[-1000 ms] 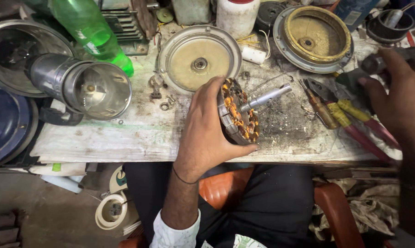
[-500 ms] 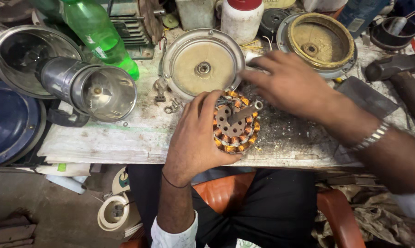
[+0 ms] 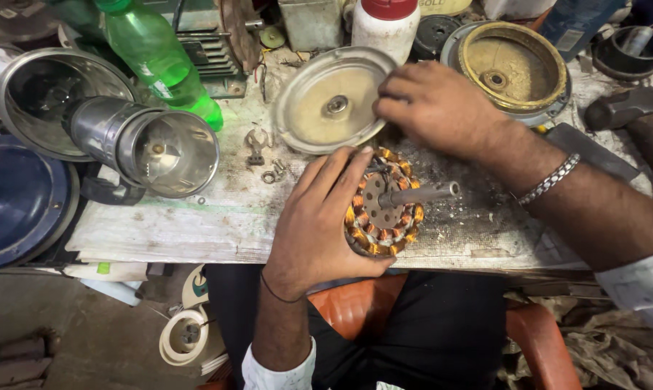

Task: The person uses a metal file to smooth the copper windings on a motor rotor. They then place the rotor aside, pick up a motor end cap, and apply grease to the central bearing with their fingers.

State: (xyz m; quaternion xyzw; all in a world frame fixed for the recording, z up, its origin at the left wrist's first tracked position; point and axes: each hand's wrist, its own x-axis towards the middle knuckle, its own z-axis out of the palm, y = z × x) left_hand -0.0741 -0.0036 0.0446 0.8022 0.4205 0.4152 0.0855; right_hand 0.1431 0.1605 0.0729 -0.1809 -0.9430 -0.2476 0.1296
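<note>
Copper-wound stator (image 3: 381,206), perhaps within left fingers (image 3: 325,189)

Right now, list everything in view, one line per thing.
motor stator with shaft: one, copper windings, bench front edge, in left hand
round cover plate: one, dull cream, behind stator
brass-coloured housing: one, bench back right
steel jar: one, lying on its side, left
steel bowl: one, far left
blue lid: one, left edge
green bottle: one, back left
white jar with red cap: one, back centre
hammer: one, dark, right
left hand: grips stator
right hand: above the stator and cover plate
</note>
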